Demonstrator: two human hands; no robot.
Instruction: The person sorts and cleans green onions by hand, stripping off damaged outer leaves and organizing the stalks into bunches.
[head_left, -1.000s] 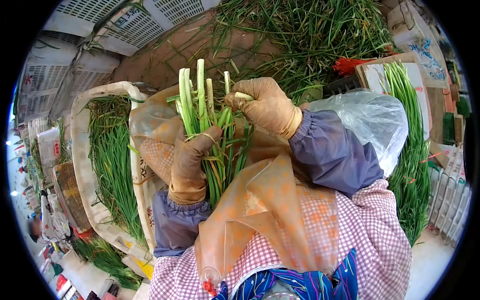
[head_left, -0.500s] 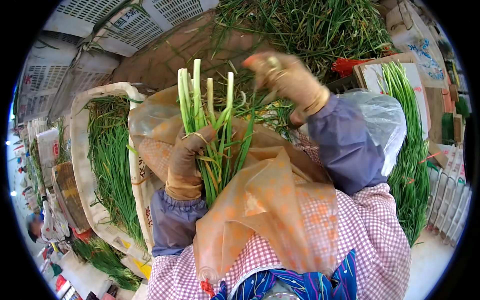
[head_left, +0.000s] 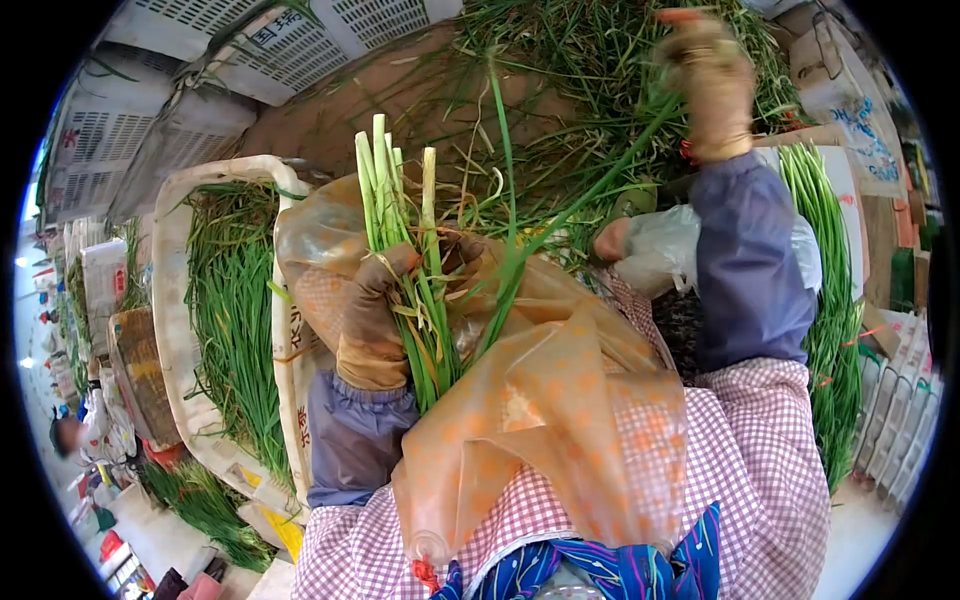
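The left hand [head_left: 378,305] is wrapped round a bunch of green stalks [head_left: 427,325], pale ends outward, over the apron [head_left: 545,400] — the right hand [head_left: 708,80] is near the leaf heap [head_left: 575,75], its fingers too blurred to read

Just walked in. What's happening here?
A person's gloved left hand grips a bunch of green stalks. The gloved right hand, blurred, is out toward a heap of loose greens, with long leaves stretching between it and the bunch; its grip is unclear. More cut greens lie in a white basket at the left.
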